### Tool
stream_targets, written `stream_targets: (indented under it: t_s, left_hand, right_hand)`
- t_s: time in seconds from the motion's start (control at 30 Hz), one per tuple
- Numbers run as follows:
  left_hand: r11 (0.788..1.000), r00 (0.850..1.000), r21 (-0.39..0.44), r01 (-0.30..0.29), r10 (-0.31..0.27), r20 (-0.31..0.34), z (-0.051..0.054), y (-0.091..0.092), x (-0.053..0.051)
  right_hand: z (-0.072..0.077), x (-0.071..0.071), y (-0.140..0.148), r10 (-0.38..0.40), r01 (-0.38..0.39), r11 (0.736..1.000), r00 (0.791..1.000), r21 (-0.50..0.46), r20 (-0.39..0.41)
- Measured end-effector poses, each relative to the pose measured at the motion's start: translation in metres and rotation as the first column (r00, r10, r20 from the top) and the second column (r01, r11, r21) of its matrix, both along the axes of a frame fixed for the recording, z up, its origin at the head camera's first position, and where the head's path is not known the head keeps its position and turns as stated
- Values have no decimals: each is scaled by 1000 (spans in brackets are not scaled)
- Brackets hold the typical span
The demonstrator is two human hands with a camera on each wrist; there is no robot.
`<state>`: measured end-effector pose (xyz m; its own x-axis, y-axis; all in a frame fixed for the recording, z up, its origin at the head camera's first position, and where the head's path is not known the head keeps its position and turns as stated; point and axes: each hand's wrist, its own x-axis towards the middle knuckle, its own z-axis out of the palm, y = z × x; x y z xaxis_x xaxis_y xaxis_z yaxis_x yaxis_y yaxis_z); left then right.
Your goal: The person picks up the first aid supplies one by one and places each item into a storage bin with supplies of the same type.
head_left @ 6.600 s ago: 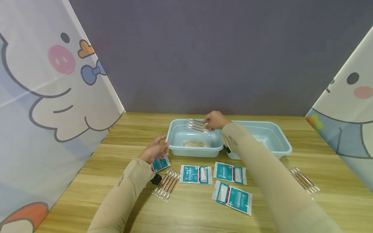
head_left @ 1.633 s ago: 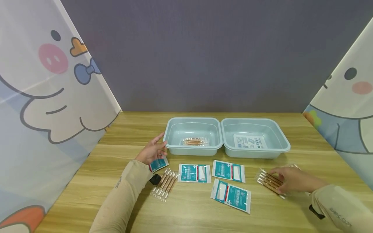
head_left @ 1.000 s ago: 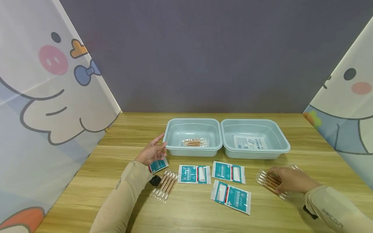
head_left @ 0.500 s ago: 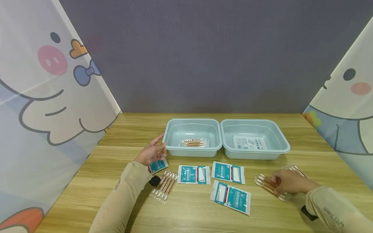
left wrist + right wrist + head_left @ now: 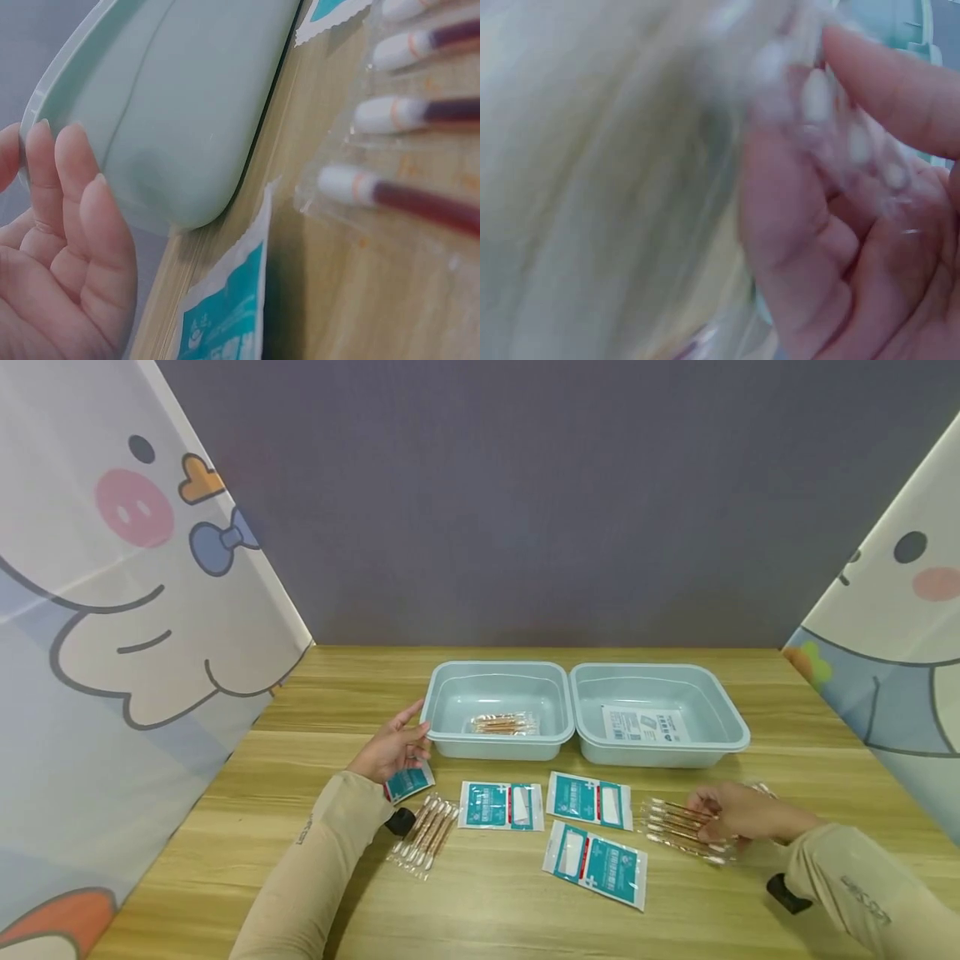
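My right hand (image 5: 742, 814) pinches a clear pack of iodine cotton swabs (image 5: 671, 828) at the right of the table. In the right wrist view its thumb and fingers (image 5: 780, 195) close on the blurred wrapper. A second swab pack (image 5: 763, 790) lies mostly hidden behind that hand. My left hand (image 5: 390, 747) touches the left corner of the left pale-blue tub (image 5: 498, 750), its fingers loosely bent. Inside that tub lies swab packaging (image 5: 504, 724). The right tub (image 5: 660, 756) holds a white printed packet (image 5: 645, 724).
Teal-and-white dressing packets (image 5: 501, 806), (image 5: 588, 799), (image 5: 596, 864) lie in front of the tubs. Another packet (image 5: 408, 779) is partly under my left hand. A swab pack (image 5: 426, 835) lies beside my left forearm. A grey partition (image 5: 480, 510) stands behind the table.
Over several seconds my right hand went from above the left tub, where it held a swab pack, to the table's right. Just now its present pack turned and shifted left. My left hand stayed put.
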<state>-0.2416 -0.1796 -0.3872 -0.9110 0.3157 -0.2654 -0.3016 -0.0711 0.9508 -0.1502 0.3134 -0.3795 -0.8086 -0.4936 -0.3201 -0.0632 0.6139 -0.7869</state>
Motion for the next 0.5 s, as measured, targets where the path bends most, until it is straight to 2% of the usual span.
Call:
stream_targets:
  t_s: [0.1, 0.23, 0.5]
  left_hand:
    - [1000, 1000, 11, 0, 0, -6, 1, 1, 0]
    - [1000, 1000, 21, 4, -4, -13, 1, 2, 0]
    - [1000, 1000, 26, 4, -4, -12, 0, 1, 1]
  right_hand:
    - [4, -2, -4, 24, -24, 999, 999, -35, -25]
    - [13, -5, -10, 35, -36, 996, 999, -77, -14]
    - [31, -14, -23, 13, -17, 996, 998, -83, -54]
